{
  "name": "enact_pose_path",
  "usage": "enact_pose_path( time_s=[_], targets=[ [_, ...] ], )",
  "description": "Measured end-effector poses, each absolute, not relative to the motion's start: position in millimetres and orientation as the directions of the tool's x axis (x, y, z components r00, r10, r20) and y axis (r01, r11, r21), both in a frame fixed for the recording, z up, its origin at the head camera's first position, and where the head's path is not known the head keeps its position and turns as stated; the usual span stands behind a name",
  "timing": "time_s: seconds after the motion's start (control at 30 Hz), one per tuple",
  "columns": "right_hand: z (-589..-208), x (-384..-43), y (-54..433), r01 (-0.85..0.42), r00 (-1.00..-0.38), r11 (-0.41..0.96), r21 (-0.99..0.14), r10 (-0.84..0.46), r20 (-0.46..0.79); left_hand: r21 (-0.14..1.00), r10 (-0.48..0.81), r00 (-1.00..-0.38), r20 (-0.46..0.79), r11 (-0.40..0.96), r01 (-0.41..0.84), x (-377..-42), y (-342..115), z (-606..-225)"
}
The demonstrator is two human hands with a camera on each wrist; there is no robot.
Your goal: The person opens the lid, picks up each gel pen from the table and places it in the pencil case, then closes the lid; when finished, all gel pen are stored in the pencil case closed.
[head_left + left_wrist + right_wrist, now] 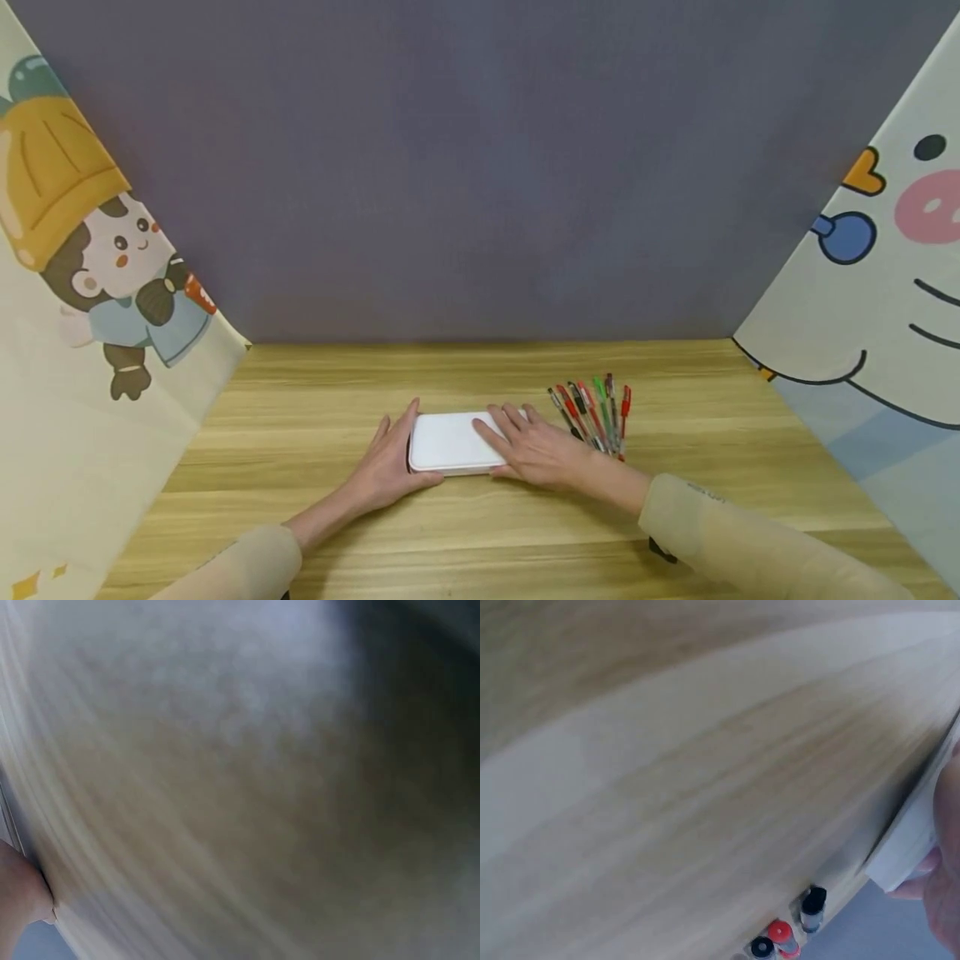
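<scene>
A flat white case (450,440) with rounded corners lies on the wooden table in the middle of the head view. My left hand (386,467) grips its left end, thumb along the front edge and fingers at the back corner. Over its right end lies my right hand (543,452), fingers spread across the top and thumb at the front edge. The right wrist view shows an end of the white case (907,851) beside that hand (946,870). Only a small part of my left hand (21,889) appears in the blurred left wrist view.
Several pens (596,412) with black, red and green caps lie fanned out just right of the case, close to my right forearm. A grey panel (480,183) stands behind the wooden table (337,375), with cartoon-printed panels at both sides.
</scene>
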State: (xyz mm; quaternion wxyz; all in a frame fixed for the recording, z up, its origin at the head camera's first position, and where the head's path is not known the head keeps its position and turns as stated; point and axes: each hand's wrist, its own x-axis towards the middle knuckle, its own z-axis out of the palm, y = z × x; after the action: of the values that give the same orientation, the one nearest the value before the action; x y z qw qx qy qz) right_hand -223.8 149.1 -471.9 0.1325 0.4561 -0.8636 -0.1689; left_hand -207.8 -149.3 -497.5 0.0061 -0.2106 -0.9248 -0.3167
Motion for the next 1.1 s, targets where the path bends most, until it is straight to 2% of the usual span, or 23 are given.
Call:
enact_pose_path(
  time_s=[0.17, 0.4, 0.67, 0.97, 1.1],
  targets=[
    [-469.9, -224.5, 149.1, -0.753, -0.529, 0.514, 0.412, -0.844, 0.086, 0.588, 0.387, -0.911, 0.145, 0.706, 0.394, -207.2, -150.3, -497.4],
    [-465.7, -223.4, 150.4, -0.765, -0.555, 0.533, 0.362, -0.830, 0.050, 0.608, 0.398, -0.908, 0.127, 0.692, 0.389, -208.4, -149.6, -497.3],
    [-461.8, -222.8, 148.5, -0.763, -0.567, 0.555, 0.332, -0.821, 0.070, 0.759, 0.396, -0.918, -0.002, 0.599, 0.257, -214.0, -158.1, -490.5],
    [-454.9, -225.3, 148.6, -0.774, -0.609, 0.595, 0.217, -0.793, 0.000, 0.715, 0.416, -0.909, -0.003, 0.636, 0.289, -220.4, -157.7, -482.9],
    [-447.3, -229.0, 152.1, -0.793, -0.603, 0.595, 0.128, -0.797, -0.032, 0.715, 0.427, -0.904, -0.006, 0.634, 0.295, -220.9, -155.6, -477.5]
  ],
)
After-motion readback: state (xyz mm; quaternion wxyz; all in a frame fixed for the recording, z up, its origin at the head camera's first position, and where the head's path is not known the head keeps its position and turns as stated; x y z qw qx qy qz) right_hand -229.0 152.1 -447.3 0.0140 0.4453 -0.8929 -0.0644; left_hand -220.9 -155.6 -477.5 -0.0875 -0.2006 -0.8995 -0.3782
